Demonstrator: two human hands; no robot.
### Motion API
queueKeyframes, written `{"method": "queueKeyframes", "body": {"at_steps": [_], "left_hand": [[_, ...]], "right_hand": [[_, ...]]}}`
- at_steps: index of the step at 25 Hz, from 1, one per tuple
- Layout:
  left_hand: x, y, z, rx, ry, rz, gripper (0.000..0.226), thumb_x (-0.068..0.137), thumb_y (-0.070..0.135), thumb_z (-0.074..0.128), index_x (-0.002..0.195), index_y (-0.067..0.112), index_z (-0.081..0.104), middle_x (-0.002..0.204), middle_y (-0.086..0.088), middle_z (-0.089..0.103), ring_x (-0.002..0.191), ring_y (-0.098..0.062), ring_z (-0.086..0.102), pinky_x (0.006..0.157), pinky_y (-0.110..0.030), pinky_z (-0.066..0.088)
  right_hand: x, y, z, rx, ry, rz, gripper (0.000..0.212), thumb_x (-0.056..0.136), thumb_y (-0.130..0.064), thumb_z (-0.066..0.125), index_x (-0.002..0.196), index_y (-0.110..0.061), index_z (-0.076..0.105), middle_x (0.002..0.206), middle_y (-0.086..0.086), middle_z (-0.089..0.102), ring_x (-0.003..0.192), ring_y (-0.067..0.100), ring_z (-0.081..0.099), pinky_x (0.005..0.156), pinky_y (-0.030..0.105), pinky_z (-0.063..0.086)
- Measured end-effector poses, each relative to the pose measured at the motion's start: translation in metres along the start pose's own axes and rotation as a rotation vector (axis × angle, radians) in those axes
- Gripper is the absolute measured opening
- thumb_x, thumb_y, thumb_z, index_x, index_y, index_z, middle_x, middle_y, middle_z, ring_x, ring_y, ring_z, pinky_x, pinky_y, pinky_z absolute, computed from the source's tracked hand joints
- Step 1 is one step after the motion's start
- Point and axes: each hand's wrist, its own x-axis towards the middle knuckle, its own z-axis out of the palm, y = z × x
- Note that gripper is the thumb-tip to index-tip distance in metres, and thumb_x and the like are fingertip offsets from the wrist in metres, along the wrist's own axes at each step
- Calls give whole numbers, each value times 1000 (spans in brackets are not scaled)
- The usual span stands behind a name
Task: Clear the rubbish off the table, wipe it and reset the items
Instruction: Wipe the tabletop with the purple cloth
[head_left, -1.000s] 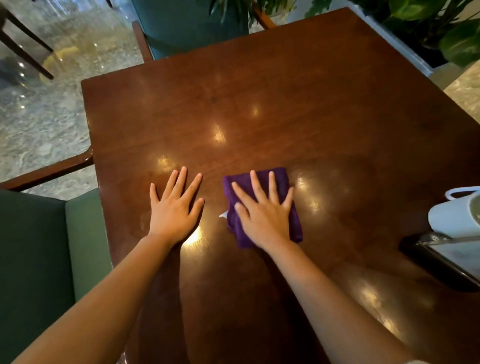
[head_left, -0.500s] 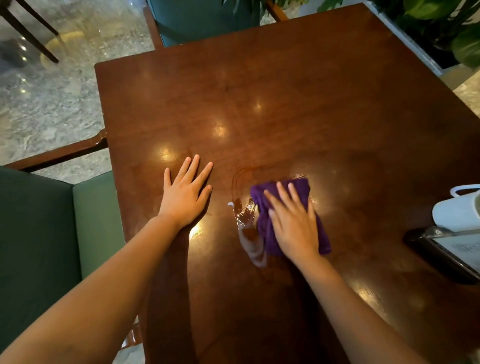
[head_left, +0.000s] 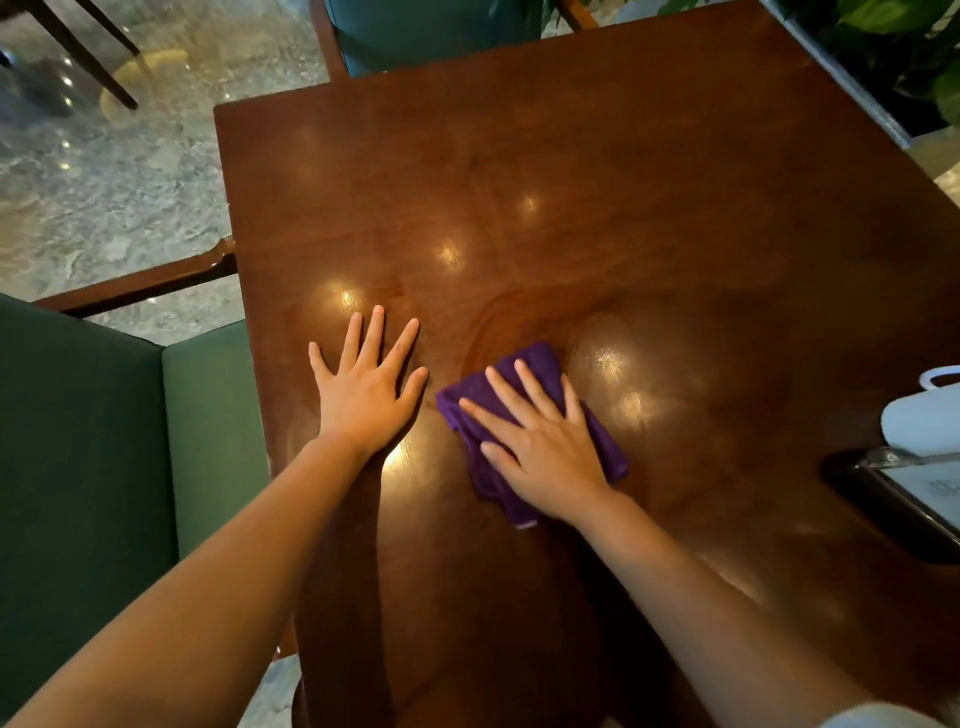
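My right hand lies open, fingers spread, pressing the purple cloth flat near the middle of the wooden surface, while my left hand rests open and empty, palm down, just beside it, not touching the cloth.

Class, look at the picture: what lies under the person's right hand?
A folded purple cloth lies under the right hand, pressed flat on the wooden table. The covered tabletop cannot be seen.

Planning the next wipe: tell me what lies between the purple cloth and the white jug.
Head view: only bare, glossy table between the purple cloth under the right hand and the white jug.
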Motion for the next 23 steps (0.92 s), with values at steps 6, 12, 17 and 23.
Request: {"method": "queueKeyframes", "body": {"at_steps": [6, 12, 17, 23], "left_hand": [[-31, 0, 0, -32, 15, 48, 52, 95, 52, 23, 145, 40, 14, 158, -1, 5, 144, -19, -5, 110, -58, -4], [-44, -7, 1, -47, 23, 69, 51, 97, 47, 24, 146, 37, 15, 157, -1, 8, 144, -18, -4, 112, -54, -3], [-43, -7, 2, -32, 28, 67, 51, 96, 49, 22, 146, 38, 14, 157, 0, 7, 144, -18, -4, 112, -52, -4], [-43, -8, 4, -34, 48, 59, 52, 96, 51, 18, 146, 39, 15, 157, 0, 8, 143, -17, -4, 113, -53, -4]], "right_hand": [[-65, -39, 12, 69, -14, -54, 46, 95, -43, 34, 140, -42, 27, 155, -7, 22, 144, 17, 6, 111, 48, 4], [-76, -53, 22, 391, 324, 115, 34, 88, -23, 43, 117, -22, 61, 127, -3, 61, 127, 3, 41, 103, 30, 32], [-70, -54, 6, 1050, 377, 449, 33, 91, -29, 44, 121, -23, 56, 120, -10, 61, 114, -3, 51, 100, 18, 39], [-51, -15, -5, 561, 672, 663, 43, 93, -29, 39, 130, -11, 50, 134, 13, 54, 127, 26, 46, 106, 40, 33]]}}
